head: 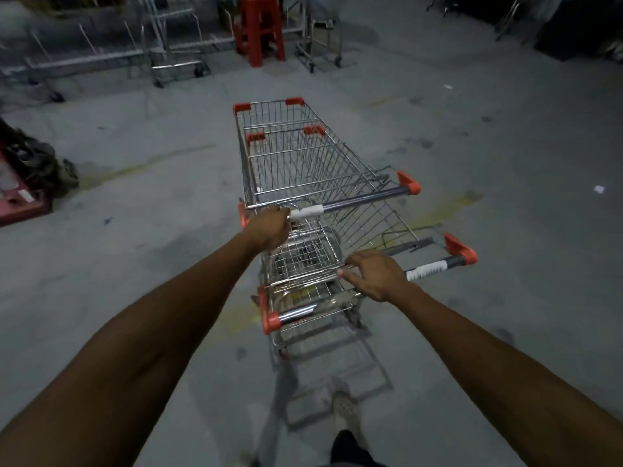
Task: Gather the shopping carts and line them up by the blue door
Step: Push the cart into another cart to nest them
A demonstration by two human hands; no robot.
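Two wire shopping carts with orange-red corner caps are nested one inside the other in the middle of the view. My left hand (pixel 269 227) grips the left end of the front cart's handle bar (pixel 364 198). My right hand (pixel 374 274) is closed on the rear cart's handle bar (pixel 435 267), which has white tape wrapped near its right end. The front cart's basket (pixel 290 153) stretches away from me over the grey concrete floor. No blue door shows in this view.
More metal carts and frames (pixel 175 59) stand along the back wall at the left. A red plastic stool (pixel 259 28) sits at the back centre, with another cart frame (pixel 320 45) beside it. A red object with dark bundles (pixel 27 183) lies at the left edge.
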